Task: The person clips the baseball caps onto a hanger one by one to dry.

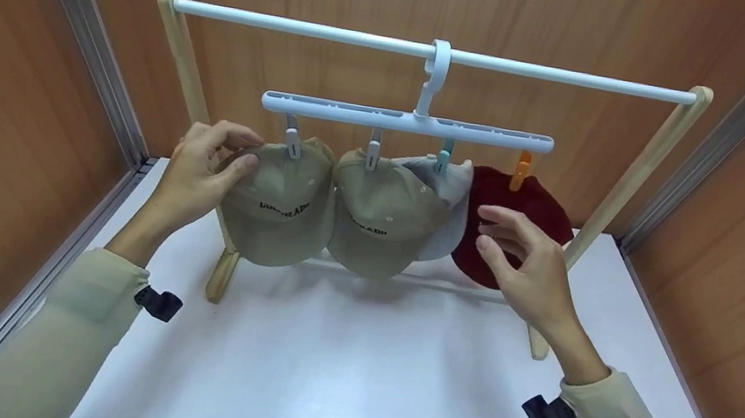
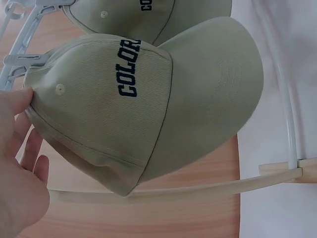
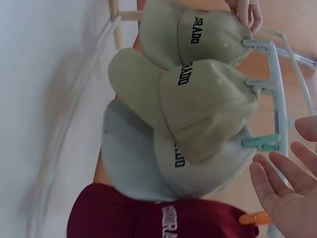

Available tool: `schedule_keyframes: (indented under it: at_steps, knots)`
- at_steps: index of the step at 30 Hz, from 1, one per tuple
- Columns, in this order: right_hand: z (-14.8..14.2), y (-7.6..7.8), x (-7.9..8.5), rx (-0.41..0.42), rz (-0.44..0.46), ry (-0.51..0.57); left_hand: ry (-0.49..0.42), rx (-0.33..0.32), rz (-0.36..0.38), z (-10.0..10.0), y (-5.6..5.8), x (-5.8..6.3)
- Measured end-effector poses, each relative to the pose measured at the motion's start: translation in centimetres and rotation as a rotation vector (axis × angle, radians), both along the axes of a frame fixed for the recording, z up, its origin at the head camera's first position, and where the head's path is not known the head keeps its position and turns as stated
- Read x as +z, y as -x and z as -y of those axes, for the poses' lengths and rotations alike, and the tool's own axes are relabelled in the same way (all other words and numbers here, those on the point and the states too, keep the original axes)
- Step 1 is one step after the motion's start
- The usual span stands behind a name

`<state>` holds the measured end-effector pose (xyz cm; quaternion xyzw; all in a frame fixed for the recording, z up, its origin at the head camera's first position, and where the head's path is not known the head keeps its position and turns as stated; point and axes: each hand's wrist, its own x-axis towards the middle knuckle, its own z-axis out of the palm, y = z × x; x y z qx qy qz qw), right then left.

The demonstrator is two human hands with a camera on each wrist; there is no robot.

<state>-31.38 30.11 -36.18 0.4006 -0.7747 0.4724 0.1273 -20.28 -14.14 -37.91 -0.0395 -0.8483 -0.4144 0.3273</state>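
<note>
Two khaki baseball caps with dark lettering, a pale grey cap and a dark red cap hang by clips from a white clip hanger. At the leftmost khaki cap, my left hand touches the edge near its clip, fingers loosely bent. My right hand, fingers spread and slightly bent, is in front of the red cap and holds nothing. The right wrist view shows that hand apart from the caps, close to the hanger bar. The front khaki cap partly hides the grey one.
The hanger's hook sits over the white rail of a rack with wooden legs. Below lies a white table surface. Wood panels enclose the back and sides.
</note>
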Motion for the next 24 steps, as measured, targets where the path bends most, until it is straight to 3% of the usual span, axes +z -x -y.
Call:
schedule_keyframes:
  at_steps: [5,10,16,19,24]
  knots:
    - [-1.6,0.6,-0.6,-0.021,0.012,-0.009,0.025,0.018,-0.026,0.4,-0.1,-0.5]
    - [-3.0,1.0,-1.2,-0.053,-0.009,-0.011,0.065,0.085,-0.081,0.7,-1.0,-1.2]
    - [-5.3,1.1,-2.2,-0.109,-0.038,-0.034,0.168,0.236,-0.165,0.9,-3.7,-2.9]
    - [-6.3,1.0,-2.8,-0.139,-0.069,-0.067,0.261,0.317,-0.147,0.9,-5.4,-4.1]
    - [-8.1,0.5,-3.9,-0.213,-0.129,-0.127,0.353,0.373,-0.083,0.2,-7.2,-5.9]
